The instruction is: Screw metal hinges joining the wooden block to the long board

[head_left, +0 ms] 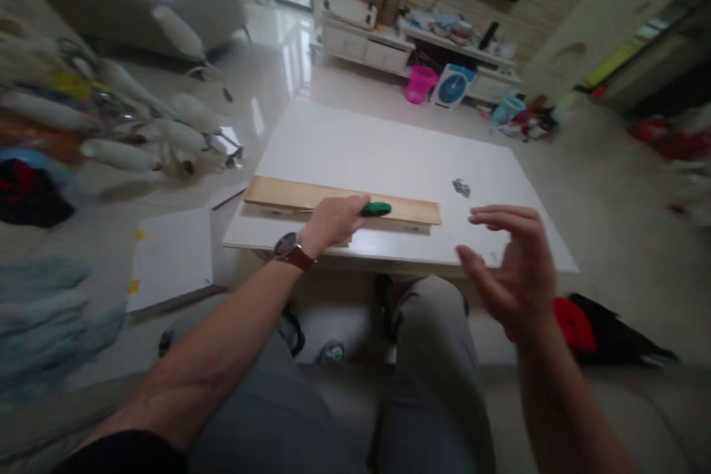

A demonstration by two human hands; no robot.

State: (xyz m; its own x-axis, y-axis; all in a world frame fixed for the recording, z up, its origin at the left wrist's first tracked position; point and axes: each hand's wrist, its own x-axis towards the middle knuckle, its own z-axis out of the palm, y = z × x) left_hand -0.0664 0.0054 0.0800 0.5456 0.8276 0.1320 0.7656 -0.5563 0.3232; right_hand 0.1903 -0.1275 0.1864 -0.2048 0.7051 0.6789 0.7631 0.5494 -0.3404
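Observation:
My left hand, with a watch on its wrist, is closed around a tool with a green handle. The handle sticks out to the right of the fist; the tool's kind is hidden by the fingers and blur. Under and beside this hand lies a long light-wood board, raised slightly off a large white panel. My right hand is held in the air over the panel's near right part, fingers apart and nothing in them. Beyond it, a small heap of metal pieces rests on the panel.
On the left floor lie a smaller white panel and several white padded parts. A black and red item is at right. Farther back are a pink bin, a blue and white fan and a low cabinet.

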